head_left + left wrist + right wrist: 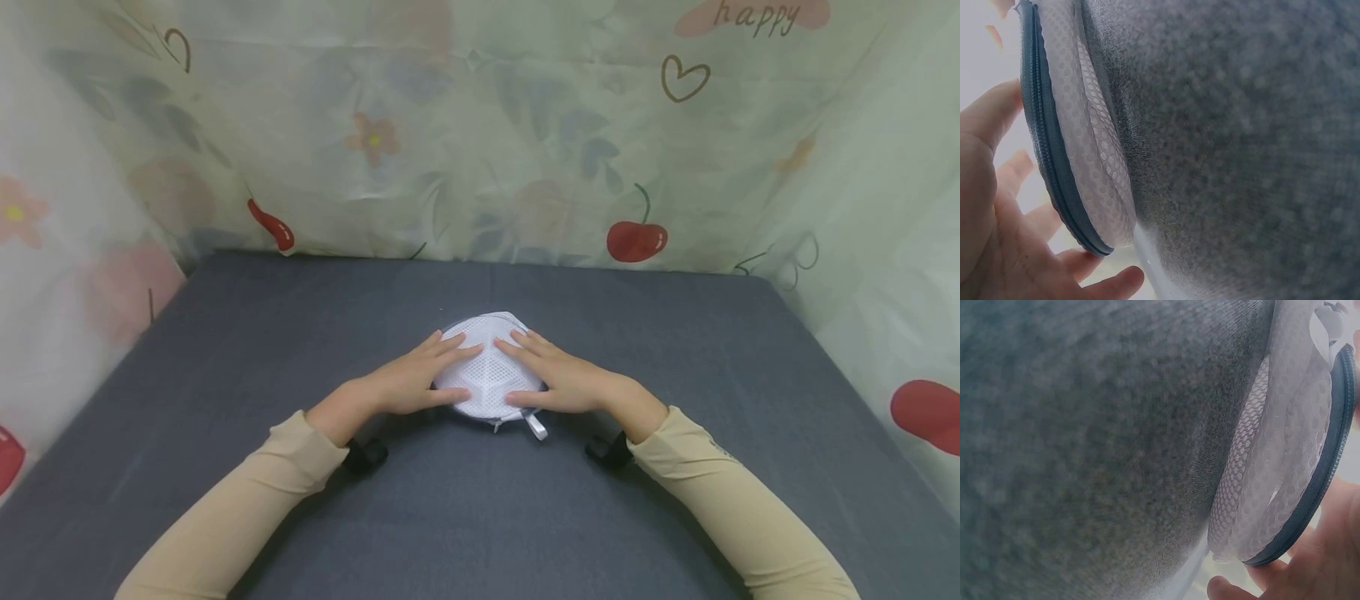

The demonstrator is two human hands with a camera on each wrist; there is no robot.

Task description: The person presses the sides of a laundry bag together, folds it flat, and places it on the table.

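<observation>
A white mesh laundry bag [489,375] with a rounded shape lies on the dark grey table, at the middle of the head view. My left hand [416,377] rests on its left side, fingers spread across the mesh. From the right, my right hand [572,379] lies on it the same way, with fingers extended. A small white strap [536,426] sticks out at the bag's near edge. Both wrist views show the bag's side, where a dark grey zipper [1049,137] curves along the rim above puffy mesh walls [1285,444].
The table [480,517] has a dark grey cloth surface reaching back to a printed curtain [480,125] with hearts, flowers and cherries. More of this curtain hangs at the left and right sides. Black wrist mounts [366,456] sit under both wrists.
</observation>
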